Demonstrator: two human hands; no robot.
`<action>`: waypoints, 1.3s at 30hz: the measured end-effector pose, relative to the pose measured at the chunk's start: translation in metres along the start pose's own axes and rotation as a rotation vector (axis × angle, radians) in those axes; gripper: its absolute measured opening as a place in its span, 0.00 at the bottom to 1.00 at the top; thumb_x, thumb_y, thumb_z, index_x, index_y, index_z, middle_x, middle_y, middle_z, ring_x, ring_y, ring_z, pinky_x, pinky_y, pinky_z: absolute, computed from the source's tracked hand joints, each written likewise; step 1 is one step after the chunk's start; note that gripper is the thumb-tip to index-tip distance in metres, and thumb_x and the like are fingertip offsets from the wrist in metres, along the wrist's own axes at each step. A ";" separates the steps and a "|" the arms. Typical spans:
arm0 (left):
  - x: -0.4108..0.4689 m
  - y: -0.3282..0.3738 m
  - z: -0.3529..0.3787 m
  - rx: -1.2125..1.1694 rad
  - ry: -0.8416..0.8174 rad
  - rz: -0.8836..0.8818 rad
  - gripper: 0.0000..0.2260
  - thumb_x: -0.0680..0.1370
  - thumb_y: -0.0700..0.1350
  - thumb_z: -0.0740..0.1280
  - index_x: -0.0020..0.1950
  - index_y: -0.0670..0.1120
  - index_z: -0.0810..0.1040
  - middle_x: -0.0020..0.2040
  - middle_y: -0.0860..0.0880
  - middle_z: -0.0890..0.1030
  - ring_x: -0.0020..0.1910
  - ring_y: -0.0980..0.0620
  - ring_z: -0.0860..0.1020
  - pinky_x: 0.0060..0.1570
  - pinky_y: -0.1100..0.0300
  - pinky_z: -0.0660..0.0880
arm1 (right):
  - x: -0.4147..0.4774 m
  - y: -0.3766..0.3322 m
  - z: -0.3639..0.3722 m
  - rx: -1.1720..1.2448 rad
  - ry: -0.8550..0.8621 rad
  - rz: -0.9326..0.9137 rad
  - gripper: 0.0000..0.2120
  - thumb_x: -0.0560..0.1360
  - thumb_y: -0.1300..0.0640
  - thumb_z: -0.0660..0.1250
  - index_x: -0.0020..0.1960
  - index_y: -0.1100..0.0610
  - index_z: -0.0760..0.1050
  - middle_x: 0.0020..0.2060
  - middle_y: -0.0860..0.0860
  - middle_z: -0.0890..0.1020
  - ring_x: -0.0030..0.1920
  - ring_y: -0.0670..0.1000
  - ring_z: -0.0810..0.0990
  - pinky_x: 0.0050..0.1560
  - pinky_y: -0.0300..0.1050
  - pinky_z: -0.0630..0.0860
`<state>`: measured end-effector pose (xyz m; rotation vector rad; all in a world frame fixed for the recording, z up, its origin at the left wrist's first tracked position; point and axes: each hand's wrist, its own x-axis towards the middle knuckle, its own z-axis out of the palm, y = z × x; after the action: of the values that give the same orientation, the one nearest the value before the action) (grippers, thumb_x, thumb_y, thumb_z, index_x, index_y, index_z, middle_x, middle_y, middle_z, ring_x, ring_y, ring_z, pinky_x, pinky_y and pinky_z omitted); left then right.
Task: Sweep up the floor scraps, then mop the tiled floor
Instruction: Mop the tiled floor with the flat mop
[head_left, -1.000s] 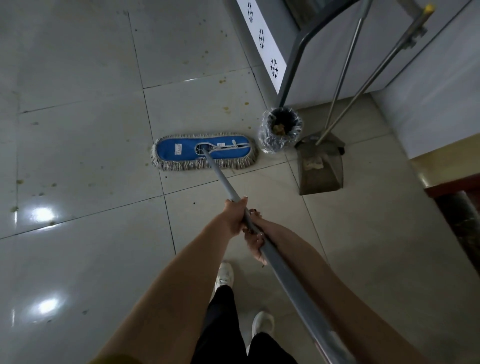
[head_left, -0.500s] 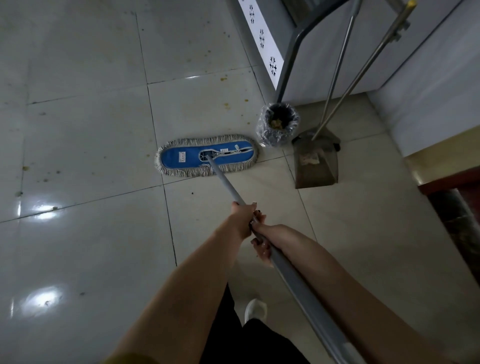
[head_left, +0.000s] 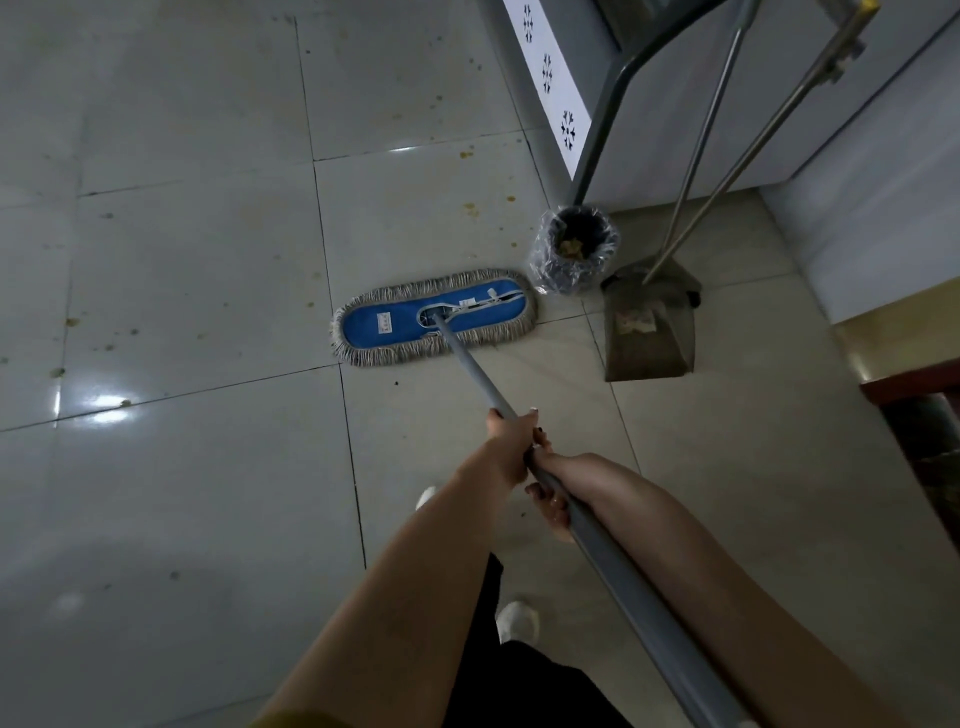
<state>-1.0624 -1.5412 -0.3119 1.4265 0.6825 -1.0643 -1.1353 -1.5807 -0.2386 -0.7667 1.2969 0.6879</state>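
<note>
Though hands (head_left: 511, 440) (head_left: 555, 496) grip mop (head_left: 470, 304), label (head_left: 384, 325) (white) unreadable.

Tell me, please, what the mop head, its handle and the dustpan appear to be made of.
Mop head: matte blue fabric with a fringe of pale cotton-like yarn. Mop handle: probably metal, a smooth grey tube with a dull sheen. Dustpan: possibly sheet metal, dull brown and stained; plastic cannot be ruled out.
</note>
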 end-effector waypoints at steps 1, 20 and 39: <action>0.005 0.007 -0.001 0.001 -0.009 -0.002 0.10 0.79 0.40 0.62 0.52 0.43 0.60 0.31 0.46 0.67 0.24 0.52 0.66 0.17 0.68 0.67 | 0.002 -0.008 0.003 -0.004 0.006 0.008 0.22 0.79 0.45 0.61 0.36 0.61 0.67 0.25 0.52 0.69 0.11 0.44 0.64 0.14 0.28 0.62; 0.171 0.289 -0.044 0.147 -0.162 -0.016 0.20 0.80 0.46 0.61 0.68 0.45 0.57 0.35 0.46 0.68 0.26 0.53 0.69 0.25 0.61 0.72 | 0.062 -0.274 0.160 0.277 -0.223 -0.018 0.26 0.78 0.38 0.53 0.35 0.59 0.66 0.17 0.50 0.71 0.13 0.43 0.67 0.14 0.30 0.64; 0.150 0.260 -0.034 0.292 -0.118 -0.012 0.17 0.81 0.48 0.57 0.68 0.46 0.57 0.39 0.45 0.69 0.28 0.54 0.71 0.25 0.62 0.73 | 0.049 -0.243 0.147 0.200 -0.141 0.025 0.28 0.78 0.37 0.54 0.32 0.59 0.64 0.14 0.49 0.68 0.11 0.43 0.66 0.13 0.30 0.61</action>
<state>-0.7631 -1.5748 -0.3339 1.5935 0.4640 -1.2866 -0.8481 -1.6005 -0.2461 -0.5308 1.2271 0.6103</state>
